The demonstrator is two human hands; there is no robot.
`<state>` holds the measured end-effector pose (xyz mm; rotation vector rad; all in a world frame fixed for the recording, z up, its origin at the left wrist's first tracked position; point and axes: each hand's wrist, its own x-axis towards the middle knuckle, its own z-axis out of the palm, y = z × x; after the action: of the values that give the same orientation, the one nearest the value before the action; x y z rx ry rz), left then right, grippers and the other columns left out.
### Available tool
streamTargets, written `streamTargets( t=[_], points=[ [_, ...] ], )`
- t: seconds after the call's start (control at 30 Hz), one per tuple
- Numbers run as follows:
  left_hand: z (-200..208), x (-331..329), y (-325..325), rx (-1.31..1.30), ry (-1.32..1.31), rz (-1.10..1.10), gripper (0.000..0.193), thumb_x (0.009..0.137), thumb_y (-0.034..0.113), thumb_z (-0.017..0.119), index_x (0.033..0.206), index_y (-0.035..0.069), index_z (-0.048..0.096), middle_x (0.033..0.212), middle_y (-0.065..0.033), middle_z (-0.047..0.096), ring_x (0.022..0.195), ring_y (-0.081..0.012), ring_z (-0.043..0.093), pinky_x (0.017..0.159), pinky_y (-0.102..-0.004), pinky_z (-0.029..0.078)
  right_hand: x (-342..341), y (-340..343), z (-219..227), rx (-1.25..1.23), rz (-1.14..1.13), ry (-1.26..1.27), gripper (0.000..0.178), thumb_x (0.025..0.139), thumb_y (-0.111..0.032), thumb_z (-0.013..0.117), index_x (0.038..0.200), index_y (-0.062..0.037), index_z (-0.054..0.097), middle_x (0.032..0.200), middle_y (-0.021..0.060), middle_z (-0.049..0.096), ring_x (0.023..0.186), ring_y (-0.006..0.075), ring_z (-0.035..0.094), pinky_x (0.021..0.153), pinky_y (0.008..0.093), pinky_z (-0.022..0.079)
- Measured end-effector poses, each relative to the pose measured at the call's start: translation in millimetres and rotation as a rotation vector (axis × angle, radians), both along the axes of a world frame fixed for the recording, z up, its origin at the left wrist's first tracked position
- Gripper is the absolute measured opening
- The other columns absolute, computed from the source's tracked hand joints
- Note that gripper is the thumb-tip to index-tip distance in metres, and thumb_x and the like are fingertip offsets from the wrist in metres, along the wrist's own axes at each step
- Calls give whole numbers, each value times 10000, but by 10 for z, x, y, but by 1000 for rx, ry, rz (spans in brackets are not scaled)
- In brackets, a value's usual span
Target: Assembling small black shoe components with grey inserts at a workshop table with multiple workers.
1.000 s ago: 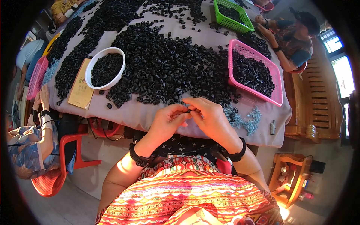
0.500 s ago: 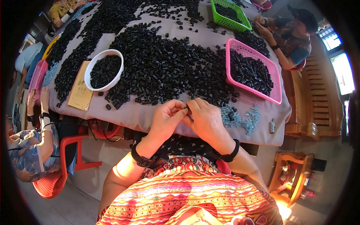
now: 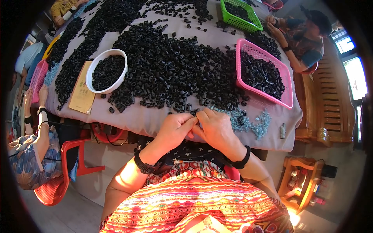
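left hand [image 3: 174, 130] and right hand [image 3: 216, 129] now nearer the table's front edge [image 3: 143, 125]

Black parts [image 3: 167, 66], white bowl [image 3: 89, 79], pink basket [image 3: 287, 89], green basket [image 3: 241, 24], greyish cloth [image 3: 136, 119], red-orange striped garment [image 3: 190, 194]

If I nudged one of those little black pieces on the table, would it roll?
Perhaps: many black pieces look like short, rounded tubes, so a stray one could roll briefly. Being small and seemingly hollow, it's probably light. Those packed together would likely just jostle their neighbours.
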<state>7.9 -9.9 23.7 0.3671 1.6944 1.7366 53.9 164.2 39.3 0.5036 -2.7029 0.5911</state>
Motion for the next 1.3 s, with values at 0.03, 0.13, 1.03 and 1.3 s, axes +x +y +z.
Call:
streamTargets(
  t=[0.03, 0.13, 1.03, 1.3],
  points=[
    [-6, 12, -1, -2, -31, -11, 290, 1030, 232, 573, 928, -13, 690, 764, -31, 693, 678, -76, 631, 610, -241, 497, 6, 25, 3, -1, -1, -1, 268, 763, -217, 788, 850, -51, 597, 763, 108, 590, 655, 313, 632, 562, 406, 506],
    [-48, -41, -27, -3, 74, 15, 256, 1021, 221, 590, 955, -3, 696, 746, -43, 687, 668, -86, 631, 621, -255, 502, -6, 155, 84, -128, -89, -118, 314, 779, -259, 802, 917, -19, 656, 810, 136, 648, 678, 298, 662, 589, 391, 522],
    [-186, -235, 10, -463, 1121, 198, 186, 866, 122, 720, 1049, 108, 689, 938, -52, 619, 762, -269, 657, 628, -375, 524, 347, 271, 77, -106, -40, -369, 117, 831, -43, 679, 926, -19, 616, 890, 162, 610, 806, 414, 636, 692, 468, 521],
    [-127, -247, 9, -480, 1207, 133, 207, 820, 110, 750, 1020, 102, 699, 993, -56, 602, 893, -260, 629, 728, -380, 526, 288, 285, 130, -350, -130, -435, 107, 879, -53, 653, 964, -2, 616, 880, 185, 644, 797, 398, 652, 678, 438, 518]
  ],
)
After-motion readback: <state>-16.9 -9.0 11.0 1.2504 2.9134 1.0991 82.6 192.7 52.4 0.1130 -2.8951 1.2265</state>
